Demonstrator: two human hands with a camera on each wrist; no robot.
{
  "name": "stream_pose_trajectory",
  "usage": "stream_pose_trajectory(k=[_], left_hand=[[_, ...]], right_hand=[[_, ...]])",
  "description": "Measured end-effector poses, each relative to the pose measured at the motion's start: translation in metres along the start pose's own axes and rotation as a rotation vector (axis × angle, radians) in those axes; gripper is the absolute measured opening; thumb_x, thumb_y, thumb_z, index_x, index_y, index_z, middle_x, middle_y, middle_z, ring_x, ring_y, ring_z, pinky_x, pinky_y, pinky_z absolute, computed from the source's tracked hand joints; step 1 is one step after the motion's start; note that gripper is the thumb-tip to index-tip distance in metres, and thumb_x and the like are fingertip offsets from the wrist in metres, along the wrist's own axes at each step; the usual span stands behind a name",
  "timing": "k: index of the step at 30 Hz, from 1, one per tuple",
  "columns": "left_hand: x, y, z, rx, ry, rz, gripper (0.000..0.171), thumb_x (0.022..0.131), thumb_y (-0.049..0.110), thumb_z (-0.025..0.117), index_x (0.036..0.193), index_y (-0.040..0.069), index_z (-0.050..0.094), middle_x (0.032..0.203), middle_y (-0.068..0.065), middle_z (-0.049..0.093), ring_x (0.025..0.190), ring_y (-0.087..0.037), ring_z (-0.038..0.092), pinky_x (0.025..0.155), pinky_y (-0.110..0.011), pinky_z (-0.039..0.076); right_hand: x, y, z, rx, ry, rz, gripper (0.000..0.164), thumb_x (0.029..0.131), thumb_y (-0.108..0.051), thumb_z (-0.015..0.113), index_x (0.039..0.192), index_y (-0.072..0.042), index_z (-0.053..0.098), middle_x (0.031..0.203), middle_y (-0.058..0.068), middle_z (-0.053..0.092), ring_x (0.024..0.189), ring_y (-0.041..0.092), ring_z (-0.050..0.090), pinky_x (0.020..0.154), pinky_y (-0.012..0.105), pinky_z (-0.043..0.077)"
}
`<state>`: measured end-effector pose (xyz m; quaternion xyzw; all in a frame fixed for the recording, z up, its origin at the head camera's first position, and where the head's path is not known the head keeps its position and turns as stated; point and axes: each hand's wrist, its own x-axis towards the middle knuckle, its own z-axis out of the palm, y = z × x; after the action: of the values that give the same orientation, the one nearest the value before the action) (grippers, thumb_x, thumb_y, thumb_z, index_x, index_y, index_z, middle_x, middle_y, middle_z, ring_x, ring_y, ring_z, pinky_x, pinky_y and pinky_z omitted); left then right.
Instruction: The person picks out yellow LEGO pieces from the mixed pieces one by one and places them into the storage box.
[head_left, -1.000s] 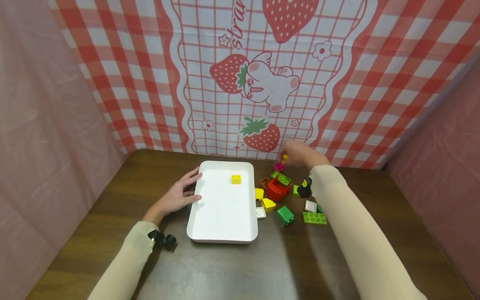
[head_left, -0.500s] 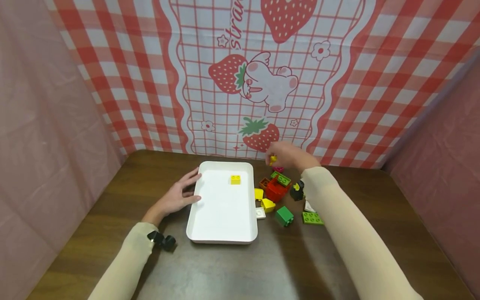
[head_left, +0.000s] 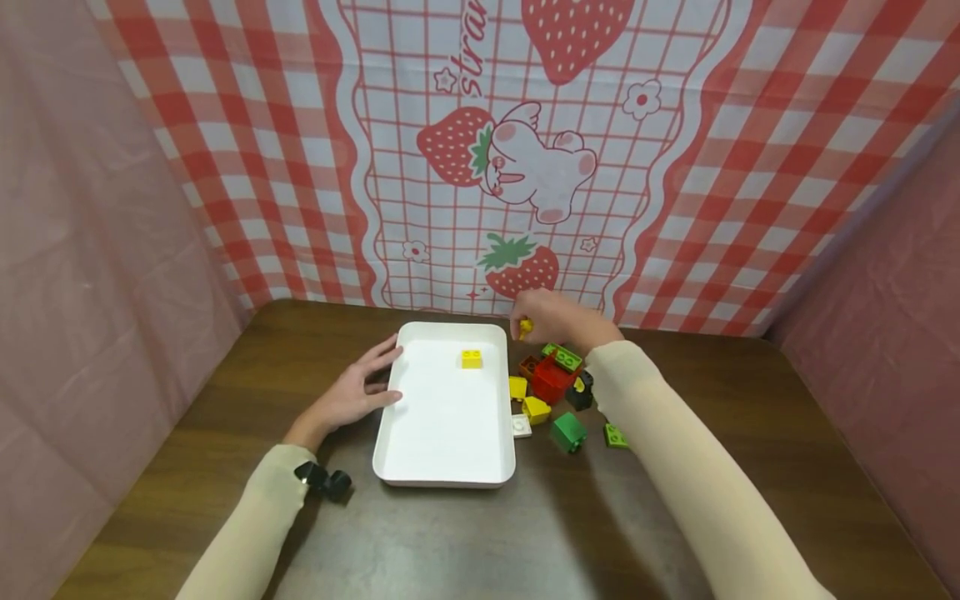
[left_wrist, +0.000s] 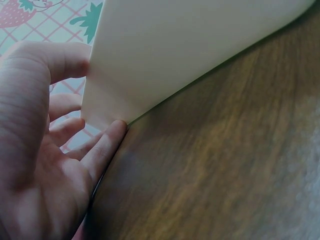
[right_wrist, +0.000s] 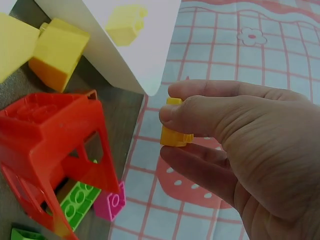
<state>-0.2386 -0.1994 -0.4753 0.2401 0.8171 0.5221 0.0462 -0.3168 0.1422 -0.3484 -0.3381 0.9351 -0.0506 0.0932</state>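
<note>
My left hand [head_left: 347,402] lies against the left side of a white tray [head_left: 444,483], fingers spread, with the thumb and fingertips at its rim and outer wall. One yellow brick [head_left: 471,359] sits in the tray, near its far right part. My right hand [head_left: 557,317] pinches a small yellow toy brick [right_wrist: 173,136] between thumb and fingers, just off the tray's far right corner. Below that hand is a red openwork toy block [right_wrist: 42,120], with a lime green brick [right_wrist: 80,202] and a magenta brick [right_wrist: 111,201] close by.
Right of the tray lie yellow bricks [head_left: 536,409], a white piece [head_left: 521,426], a dark green brick [head_left: 569,432] and a lime brick [head_left: 616,436] partly behind the right sleeve. A strawberry-print cloth [head_left: 517,167] hangs along the table's back edge.
My right hand has carried the small yellow brick leftward, from above the magenta brick to near the tray's corner. The left hand and tray have stayed in place.
</note>
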Motion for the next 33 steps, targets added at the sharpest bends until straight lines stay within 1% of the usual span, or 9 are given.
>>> stream_pose_trajectory(k=[5, 12, 21, 28, 33], left_hand=[[0.000, 0.001, 0.000, 0.000, -0.003, -0.009, 0.078, 0.088, 0.005, 0.074, 0.153, -0.004, 0.032, 0.169, -0.017, 0.011, 0.146, -0.043, 0.030, 0.104, -0.061, 0.047], [0.000, 0.000, 0.000, -0.005, 0.002, -0.007, 0.077, 0.088, 0.004, 0.074, 0.153, -0.005, 0.033, 0.169, -0.018, 0.012, 0.145, -0.043, 0.031, 0.104, -0.062, 0.047], [0.001, 0.001, 0.000, -0.003, 0.008, -0.029, 0.078, 0.088, 0.006, 0.075, 0.153, -0.002, 0.034, 0.169, -0.014, 0.012, 0.146, -0.040, 0.030, 0.105, -0.062, 0.046], [0.002, -0.002, -0.001, -0.003, 0.004, -0.020, 0.078, 0.088, 0.007, 0.075, 0.153, -0.003, 0.034, 0.169, -0.015, 0.012, 0.146, -0.041, 0.029, 0.105, -0.061, 0.046], [0.002, -0.001, -0.001, -0.009, 0.005, -0.022, 0.078, 0.088, 0.006, 0.075, 0.153, -0.003, 0.034, 0.169, -0.015, 0.012, 0.146, -0.040, 0.029, 0.105, -0.061, 0.046]], right_hand=[[0.000, -0.004, 0.004, 0.001, -0.021, 0.006, 0.009, 0.086, -0.011, 0.078, 0.094, -0.014, 0.079, 0.105, 0.001, 0.070, 0.096, 0.023, 0.060, 0.088, 0.037, 0.062], [0.002, -0.011, 0.008, -0.020, -0.052, 0.015, 0.009, 0.086, -0.010, 0.076, 0.093, -0.016, 0.078, 0.106, 0.002, 0.068, 0.094, 0.023, 0.057, 0.082, 0.034, 0.062], [0.006, -0.025, 0.008, -0.047, -0.034, -0.030, 0.010, 0.085, -0.010, 0.078, 0.094, -0.015, 0.079, 0.104, 0.001, 0.069, 0.092, 0.021, 0.058, 0.084, 0.033, 0.063], [0.008, -0.039, 0.003, -0.076, -0.043, -0.032, 0.009, 0.085, -0.014, 0.080, 0.091, -0.021, 0.077, 0.106, 0.001, 0.064, 0.094, 0.020, 0.058, 0.087, 0.032, 0.062], [0.011, -0.048, -0.004, -0.082, -0.039, -0.039, 0.009, 0.086, -0.015, 0.079, 0.092, -0.021, 0.077, 0.109, -0.001, 0.066, 0.097, 0.019, 0.059, 0.090, 0.032, 0.061]])
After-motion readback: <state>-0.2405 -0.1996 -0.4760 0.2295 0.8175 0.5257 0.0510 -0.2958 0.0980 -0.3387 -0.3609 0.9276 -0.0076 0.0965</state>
